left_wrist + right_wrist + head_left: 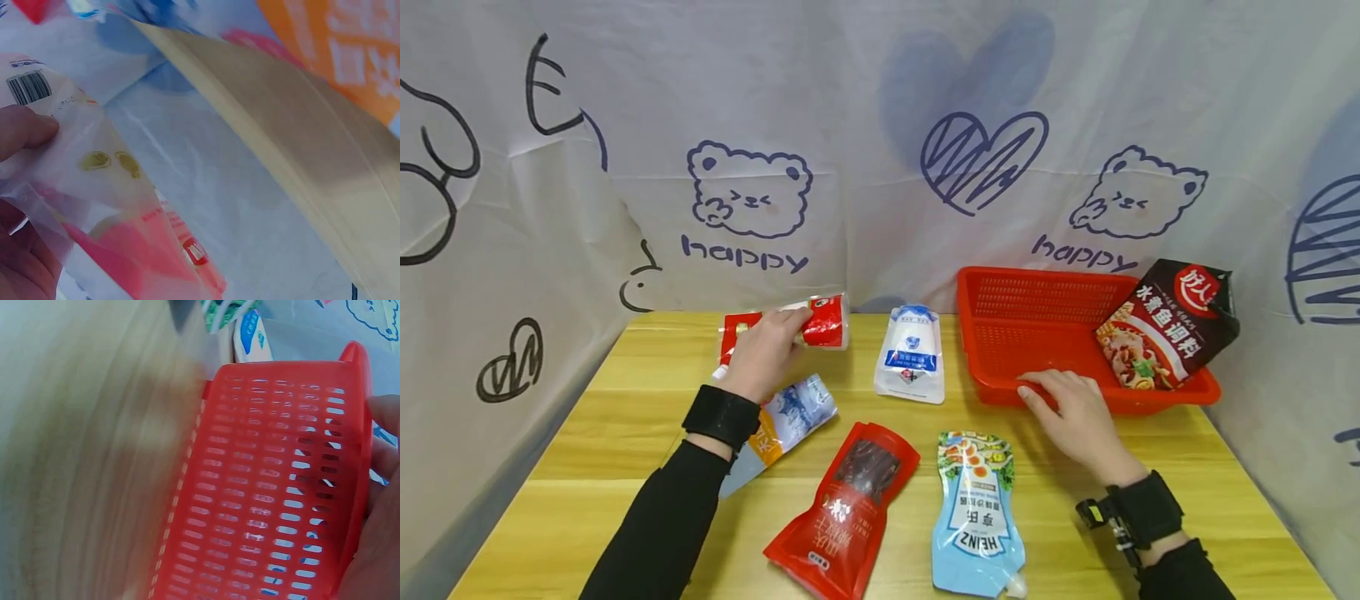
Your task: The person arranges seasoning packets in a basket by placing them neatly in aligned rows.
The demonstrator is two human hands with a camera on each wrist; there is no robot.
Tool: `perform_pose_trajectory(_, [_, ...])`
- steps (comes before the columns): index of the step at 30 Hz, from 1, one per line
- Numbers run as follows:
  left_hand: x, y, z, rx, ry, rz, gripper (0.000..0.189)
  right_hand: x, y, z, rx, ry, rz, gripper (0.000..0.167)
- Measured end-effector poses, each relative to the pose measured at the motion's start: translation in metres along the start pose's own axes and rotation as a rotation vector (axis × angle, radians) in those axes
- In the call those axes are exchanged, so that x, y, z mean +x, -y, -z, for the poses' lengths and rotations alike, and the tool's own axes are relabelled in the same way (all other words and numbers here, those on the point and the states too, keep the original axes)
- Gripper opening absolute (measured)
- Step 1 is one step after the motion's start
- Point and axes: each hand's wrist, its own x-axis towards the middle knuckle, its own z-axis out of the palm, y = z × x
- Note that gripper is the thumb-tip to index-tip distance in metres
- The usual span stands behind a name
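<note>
In the head view my left hand (pixel 762 354) holds a red-and-white packet (pixel 825 323) at the table's back left. The left wrist view shows the thumb pressed on its clear plastic back (pixel 94 169), by a barcode, with other fingers on the opposite side. My right hand (pixel 1077 414) rests at the front rim of a red plastic basket (pixel 1006 389), fingertips over the edge. In the right wrist view, its fingers (pixel 384 456) show past the rim of the slotted wall. A dark seasoning pouch (pixel 1168 325) leans inside the basket at the right.
A blue-and-orange pouch (pixel 801 412) lies below my left hand. A white-and-blue pouch (pixel 912 354) sits left of the basket. Nearer the front are a red pouch with a clear window (pixel 850 508) and a light-blue Heinz pouch (pixel 977 517). A drawn-on white cloth (pixel 880 225) hangs behind the table.
</note>
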Motion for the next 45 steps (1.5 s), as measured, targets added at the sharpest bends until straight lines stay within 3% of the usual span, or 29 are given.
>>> perform_pose_trajectory(8, [-0.016,-0.027,0.006,-0.017,-0.120,-0.044,0.056,0.003,0.006,0.008,0.085,0.028,-0.034,0.037])
perform_pose_trajectory(16, [-0.030,-0.055,0.010,0.002,-0.213,-0.113,0.058,0.005,0.040,0.013,0.218,-0.165,-0.009,0.036])
perform_pose_trajectory(20, [-0.036,-0.068,0.011,-0.009,-0.239,-0.142,0.061,0.010,0.064,0.012,0.337,-0.186,-0.019,0.038])
perform_pose_trajectory(30, [-0.047,-0.098,0.011,-0.030,-0.267,-0.197,0.061,0.036,0.115,-0.002,0.659,-0.023,-0.172,0.054])
perform_pose_trajectory(37, [-0.052,-0.110,0.008,-0.040,-0.245,-0.239,0.062,0.049,0.133,-0.023,0.921,0.114,-0.270,0.061])
perform_pose_trajectory(45, [-0.054,-0.115,0.004,-0.019,-0.217,-0.260,0.060,0.052,0.142,-0.031,1.040,0.154,-0.409,0.069])
